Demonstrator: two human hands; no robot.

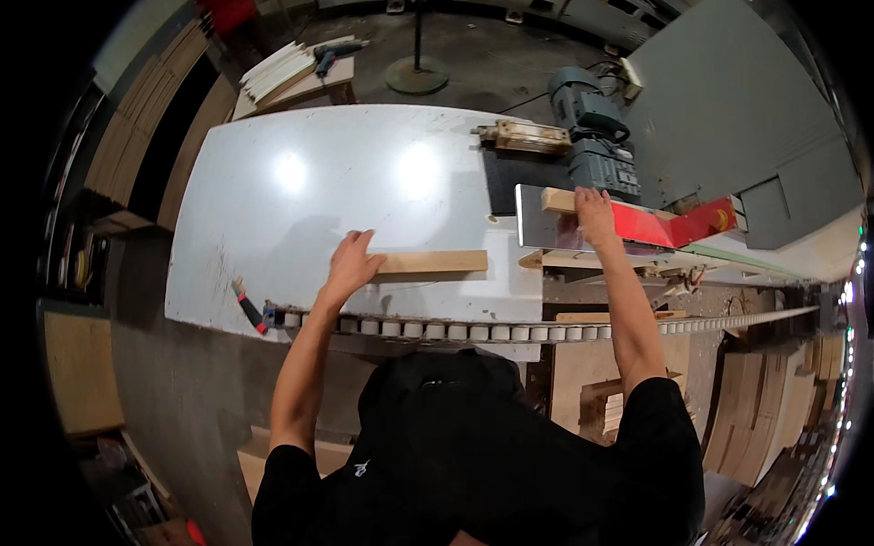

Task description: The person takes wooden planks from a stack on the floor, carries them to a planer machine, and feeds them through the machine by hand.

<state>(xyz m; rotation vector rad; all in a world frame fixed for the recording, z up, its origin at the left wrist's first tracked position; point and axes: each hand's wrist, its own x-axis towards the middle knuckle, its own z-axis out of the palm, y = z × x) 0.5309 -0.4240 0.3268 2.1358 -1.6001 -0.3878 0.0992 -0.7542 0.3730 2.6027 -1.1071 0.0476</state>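
On the white table (264, 227), a pale wooden strip (437, 264) lies crosswise. My left hand (351, 264) grips its left end, thumb and fingers bent around the wood. Farther right, my right hand (596, 220) has its fingers closed over a second wooden piece (557, 201). That piece rests along a shiny metal plate (534, 223), just left of a red guard (642, 224). Its right part is hidden behind my hand and the guard.
A row of white rollers (455, 332) runs along the table's near edge. A red-and-black handled tool (248, 309) lies at the left corner. Grey motors (592, 127) and a large grey cabinet (728, 118) stand far right. A drill (326, 62) sits on a small table beyond.
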